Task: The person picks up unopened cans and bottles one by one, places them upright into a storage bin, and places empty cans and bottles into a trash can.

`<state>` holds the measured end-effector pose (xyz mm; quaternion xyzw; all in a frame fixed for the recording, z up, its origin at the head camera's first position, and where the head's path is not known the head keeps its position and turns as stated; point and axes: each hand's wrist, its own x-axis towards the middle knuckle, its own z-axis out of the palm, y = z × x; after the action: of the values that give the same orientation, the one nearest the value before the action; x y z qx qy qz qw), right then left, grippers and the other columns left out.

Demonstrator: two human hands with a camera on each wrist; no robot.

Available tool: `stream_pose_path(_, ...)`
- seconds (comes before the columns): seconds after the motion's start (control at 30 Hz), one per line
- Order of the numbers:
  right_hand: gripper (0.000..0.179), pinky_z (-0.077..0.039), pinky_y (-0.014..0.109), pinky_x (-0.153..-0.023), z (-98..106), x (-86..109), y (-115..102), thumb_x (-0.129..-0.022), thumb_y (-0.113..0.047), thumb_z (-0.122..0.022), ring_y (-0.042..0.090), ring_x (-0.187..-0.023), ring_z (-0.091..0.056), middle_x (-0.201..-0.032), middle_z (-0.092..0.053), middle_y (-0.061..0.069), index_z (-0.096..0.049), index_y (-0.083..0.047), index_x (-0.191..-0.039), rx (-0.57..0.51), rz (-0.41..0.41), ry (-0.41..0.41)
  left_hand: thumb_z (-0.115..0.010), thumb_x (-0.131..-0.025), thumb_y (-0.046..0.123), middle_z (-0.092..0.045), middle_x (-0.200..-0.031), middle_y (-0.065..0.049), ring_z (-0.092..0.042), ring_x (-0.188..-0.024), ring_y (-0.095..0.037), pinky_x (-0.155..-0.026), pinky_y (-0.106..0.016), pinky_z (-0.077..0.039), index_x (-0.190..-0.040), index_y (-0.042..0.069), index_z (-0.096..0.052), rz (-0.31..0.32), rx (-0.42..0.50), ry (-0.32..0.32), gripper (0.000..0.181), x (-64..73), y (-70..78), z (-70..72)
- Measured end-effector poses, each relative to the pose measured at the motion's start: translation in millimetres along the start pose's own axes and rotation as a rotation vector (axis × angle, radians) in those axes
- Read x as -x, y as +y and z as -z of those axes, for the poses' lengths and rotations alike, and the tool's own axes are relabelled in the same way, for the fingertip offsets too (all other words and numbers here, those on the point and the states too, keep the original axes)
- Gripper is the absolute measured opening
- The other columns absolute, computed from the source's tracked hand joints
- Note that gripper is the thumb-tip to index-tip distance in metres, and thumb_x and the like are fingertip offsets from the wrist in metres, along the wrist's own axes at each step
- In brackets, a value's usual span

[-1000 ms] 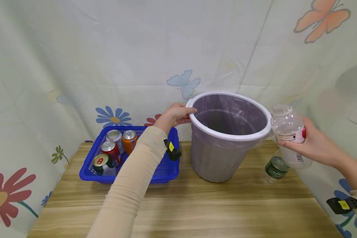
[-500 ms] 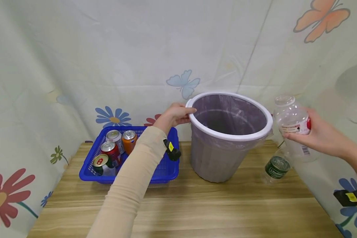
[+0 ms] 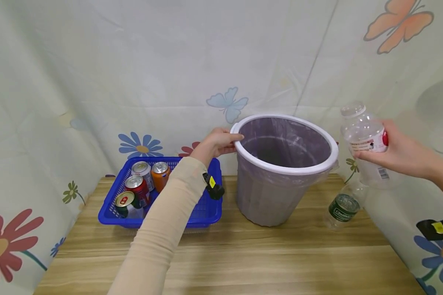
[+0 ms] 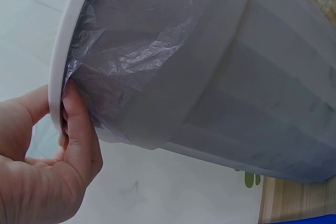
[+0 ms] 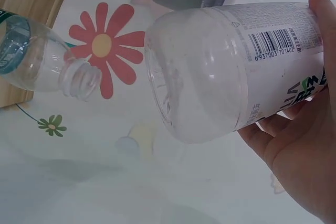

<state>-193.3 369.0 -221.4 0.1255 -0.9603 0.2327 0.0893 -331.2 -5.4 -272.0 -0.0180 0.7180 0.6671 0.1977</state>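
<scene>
My left hand (image 3: 221, 142) grips the white rim of a grey trash can (image 3: 269, 200), fingers under the rim and thumb over it, as the left wrist view shows. A thin clear liner (image 4: 152, 56) hangs over the can's edge. To the right of the can, my right hand (image 3: 406, 151) holds a large clear plastic bottle (image 3: 365, 139) in the air, its uncapped mouth up and tilted left. That bottle has a white printed label with a barcode (image 5: 273, 44). Beneath it, a smaller clear bottle with a green label (image 3: 343, 207) stands on the table.
A blue plastic basket (image 3: 201, 213) stands left of the can, partly behind my left sleeve. It holds several drink cans, among them an orange can (image 3: 160, 175) and a red can (image 3: 138, 189). A flowered curtain (image 3: 162, 73) hangs behind the wooden table (image 3: 262, 262).
My right hand has raised the large bottle up and slightly to the right, away from the can's rim. My left hand, the trash can and the small bottle have stayed put.
</scene>
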Motion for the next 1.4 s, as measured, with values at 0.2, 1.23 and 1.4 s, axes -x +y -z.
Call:
stream_pose_path(0.2, 0.088, -0.047, 0.063, -0.064, 9.4, -10.1, -5.6, -0.079, -0.022, -0.072, 0.044, -0.092, -0.047, -0.119, -0.034, 0.029, -0.010, 0.003, -0.138, 0.026, -0.024, -0.026, -0.067, -0.084, 0.015, -0.057, -0.080, -0.007, -0.059, -0.068, -0.015, -0.078, -0.030, -0.055, -0.100, 0.001, -0.056, 0.002, 0.002, 0.003, 0.024, -0.2, -0.1, -0.4)
stream_pose_path(1.23, 0.087, -0.048, 0.035, -0.058, 26.2, -65.0, -49.3, -0.083, -0.035, -0.066, 0.033, -0.088, -0.051, -0.112, -0.040, 0.022, -0.008, -0.001, -0.138, 0.105, -0.043, -0.124, -0.066, -0.085, 0.014, -0.057, -0.080, -0.008, -0.059, -0.066, -0.014, -0.087, -0.035, -0.052, -0.097, 0.001, -0.055, -0.007, 0.020, -0.002, 0.022, 0.2, -1.6, -1.0)
stream_pose_path(1.4, 0.090, -0.047, 0.035, -0.060, 25.7, -72.2, -56.5, -0.083, -0.040, -0.065, 0.034, -0.089, -0.050, -0.111, -0.041, 0.023, -0.007, 0.000, -0.139, 0.135, -0.055, -0.124, -0.066, -0.085, 0.014, -0.058, -0.083, -0.008, -0.060, -0.069, -0.015, -0.084, -0.033, -0.053, -0.101, 0.001, -0.054, -0.005, 0.020, -0.001, 0.024, -0.4, -2.8, -1.3)
